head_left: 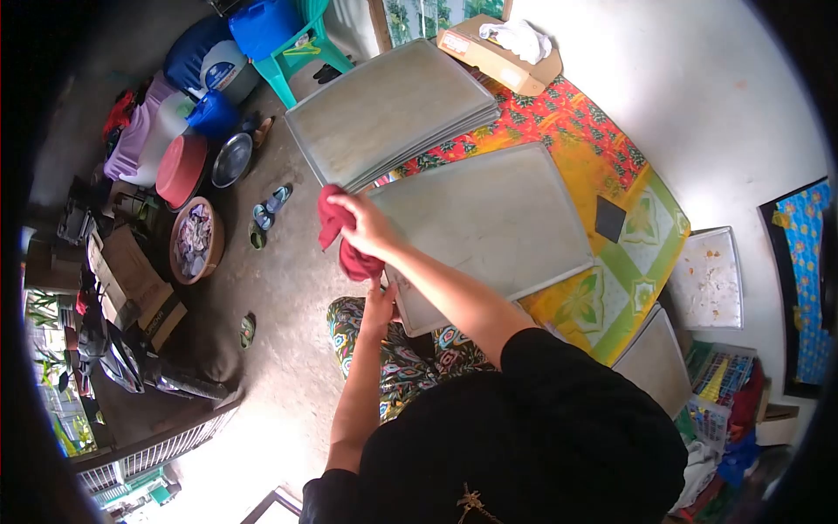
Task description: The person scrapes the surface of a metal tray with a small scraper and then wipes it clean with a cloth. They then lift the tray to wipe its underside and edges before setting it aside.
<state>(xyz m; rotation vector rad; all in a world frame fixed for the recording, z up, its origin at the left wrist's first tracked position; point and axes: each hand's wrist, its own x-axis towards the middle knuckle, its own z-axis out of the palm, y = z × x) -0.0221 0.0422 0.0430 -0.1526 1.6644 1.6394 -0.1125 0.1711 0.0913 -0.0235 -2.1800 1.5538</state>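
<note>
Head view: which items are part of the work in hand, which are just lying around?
In hand:
right hand gripping red cloth
left hand at edge of metal tray
stack of trays

Lying about:
cardboard box
sandals
steel bowl
blue water jug
dark square pad

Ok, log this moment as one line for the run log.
right hand: shut on red cloth, at tray edge | left hand: holds tray's near corner | tray stack behind

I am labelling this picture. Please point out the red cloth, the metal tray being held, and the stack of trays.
red cloth [335,229]: head view, upper fold beside the hand.
metal tray [489,223]: head view, middle of its flat face.
stack of trays [388,109]: head view, top tray's centre.
</note>
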